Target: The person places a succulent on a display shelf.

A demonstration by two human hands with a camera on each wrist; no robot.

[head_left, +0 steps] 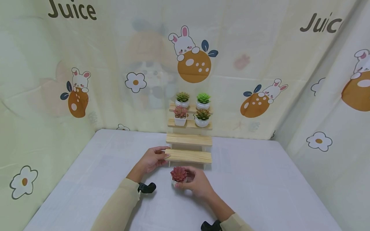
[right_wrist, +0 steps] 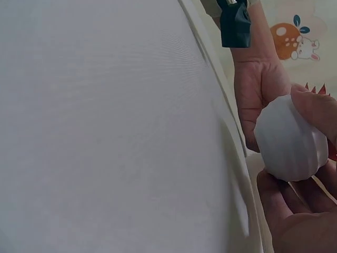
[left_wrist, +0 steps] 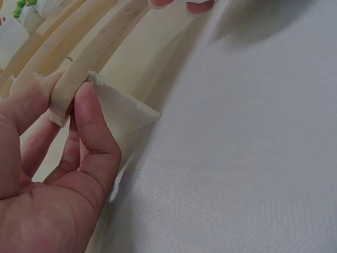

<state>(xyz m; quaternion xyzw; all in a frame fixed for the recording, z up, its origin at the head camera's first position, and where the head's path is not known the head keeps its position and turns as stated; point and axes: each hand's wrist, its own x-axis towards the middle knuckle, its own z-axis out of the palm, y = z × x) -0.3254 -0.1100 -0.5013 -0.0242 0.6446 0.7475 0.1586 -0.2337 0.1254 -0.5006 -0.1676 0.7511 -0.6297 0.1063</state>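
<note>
My right hand point(head_left: 198, 183) grips a small white pot with a red artificial succulent point(head_left: 178, 174), just in front of the stepped wooden stand point(head_left: 188, 156). In the right wrist view the ribbed white pot point(right_wrist: 290, 139) lies between thumb and fingers, its red leaf tips showing behind the thumb. Thumb and fingers of my left hand point(head_left: 151, 159) pinch the left end of the stand's lowest plank point(left_wrist: 79, 74). On the upper steps stand a dark green succulent point(head_left: 182, 97), a bright green succulent point(head_left: 203, 98), a pink succulent point(head_left: 180, 115) and a brownish-green succulent point(head_left: 203, 116).
A white cloth covers the table point(head_left: 248, 183). Behind it hangs a cream curtain point(head_left: 115, 48) printed with rabbits, fruit and flowers, with more curtain at both sides. The stand is near the table's back edge. Each wrist wears a black camera point(head_left: 147, 188).
</note>
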